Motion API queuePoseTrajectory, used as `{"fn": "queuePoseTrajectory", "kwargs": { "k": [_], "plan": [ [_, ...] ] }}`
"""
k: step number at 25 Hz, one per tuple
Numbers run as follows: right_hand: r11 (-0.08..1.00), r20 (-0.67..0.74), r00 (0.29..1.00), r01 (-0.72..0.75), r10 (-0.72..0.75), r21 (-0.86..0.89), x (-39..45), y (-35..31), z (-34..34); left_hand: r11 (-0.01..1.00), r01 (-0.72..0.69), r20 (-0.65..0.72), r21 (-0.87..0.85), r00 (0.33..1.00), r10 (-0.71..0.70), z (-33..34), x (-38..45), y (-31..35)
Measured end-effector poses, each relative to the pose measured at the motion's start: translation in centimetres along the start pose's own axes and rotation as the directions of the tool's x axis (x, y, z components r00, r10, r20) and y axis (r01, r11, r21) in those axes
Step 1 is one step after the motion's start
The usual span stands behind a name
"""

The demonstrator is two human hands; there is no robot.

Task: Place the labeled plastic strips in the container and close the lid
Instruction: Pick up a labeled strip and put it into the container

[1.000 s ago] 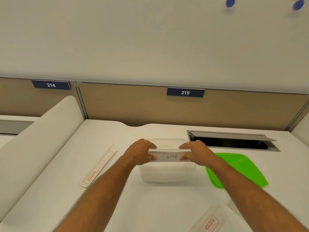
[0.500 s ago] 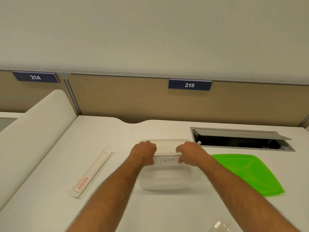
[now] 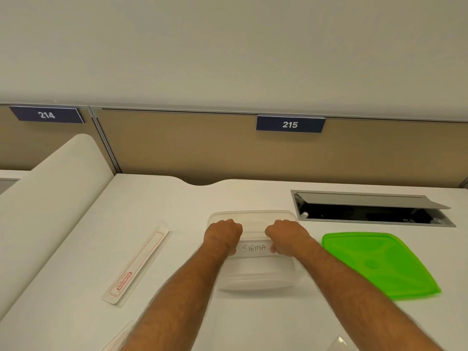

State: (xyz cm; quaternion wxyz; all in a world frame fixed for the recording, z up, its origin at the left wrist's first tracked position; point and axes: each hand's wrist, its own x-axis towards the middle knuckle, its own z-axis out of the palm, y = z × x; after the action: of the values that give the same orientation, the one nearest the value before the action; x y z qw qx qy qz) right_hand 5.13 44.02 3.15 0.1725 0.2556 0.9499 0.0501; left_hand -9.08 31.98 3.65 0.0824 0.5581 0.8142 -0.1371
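Left hand: the left hand is curled shut on the left end of the SIGMA strip, knuckles up, over the open container.
Right hand: the right hand is closed the same way on the strip's right end — the two fists sit near each other with only the handwritten word showing between them.
SIGMA strip: held level across the clear plastic container, just above or at its near rim; whether it has already dipped below the rim I cannot tell, as the fists cover both ends.
What has changed: a second ago the hands gripped the strip farther apart and higher; they have since drawn together and sunk towards the container mouth, with the fingers rolled over the top. That reads as the strip being bowed or pressed to fit inside — it looks longer than the container is wide.
Container: stands mid-tabletop, lid off.
Lid: the green lid lies flat just to the container's right, towards the right edge, untouched.
Other strips: a red-printed strip lies diagonally near the left edge, well apart from the container; corners of what may be more strips peek in at the near edge.
Task standing: early — first strip going in, others waiting, closing not yet begun.
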Motion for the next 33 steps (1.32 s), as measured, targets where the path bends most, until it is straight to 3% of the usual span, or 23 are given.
{"fn": "queuePoseTrajectory", "kwargs": {
  "k": [6,9,12,14,17,19,21,24,33],
  "plan": [
    [1.0,0.017,1.0,0.007,-0.007,0.014,-0.1,-0.2,0.1,1.0,-0.013,-0.006,0.012,1.0,0.013,0.2,-0.2,0.1],
    [0.996,-0.046,0.999,0.009,-0.005,0.088,-0.5,-0.1,-0.2,1.0,-0.019,-0.036,-0.019,0.999,0.019,-0.2,-0.7,0.1],
    [0.979,-0.191,0.982,0.024,0.015,0.203,-1.8,0.0,-0.9,0.995,-0.044,-0.163,-0.093,0.986,0.029,-0.9,-1.5,-0.1],
    [0.97,-0.417,0.909,0.087,0.016,0.227,-3.3,-0.2,-1.5,0.987,-0.078,-0.312,-0.138,0.95,0.031,-1.3,-2.5,-0.1],
    [0.982,-0.745,0.667,0.136,0.007,0.13,-5.3,-0.4,-1.8,0.984,-0.121,-0.543,-0.133,0.839,0.029,-1.7,-4.2,0.1],
    [0.982,-0.796,0.603,0.108,0.058,0.153,-6.4,-0.6,-1.8,0.981,-0.137,-0.644,-0.136,0.765,0.018,-1.7,-5.4,0.2],
    [0.977,-0.759,0.639,0.049,0.129,0.207,-7.4,-0.9,-1.9,0.983,-0.116,-0.664,-0.146,0.748,-0.01,-1.5,-6.7,0.5],
    [0.971,-0.686,0.704,-0.027,0.187,0.237,-9.2,-1.4,-1.3,0.986,-0.035,-0.621,-0.162,0.78,-0.074,-0.7,-8.5,1.2],
    [0.959,-0.585,0.776,-0.091,0.238,0.269,-14.9,-2.2,1.6,0.977,0.004,-0.598,-0.214,0.79,-0.134,2.4,-13.3,4.0]
  ]
}}
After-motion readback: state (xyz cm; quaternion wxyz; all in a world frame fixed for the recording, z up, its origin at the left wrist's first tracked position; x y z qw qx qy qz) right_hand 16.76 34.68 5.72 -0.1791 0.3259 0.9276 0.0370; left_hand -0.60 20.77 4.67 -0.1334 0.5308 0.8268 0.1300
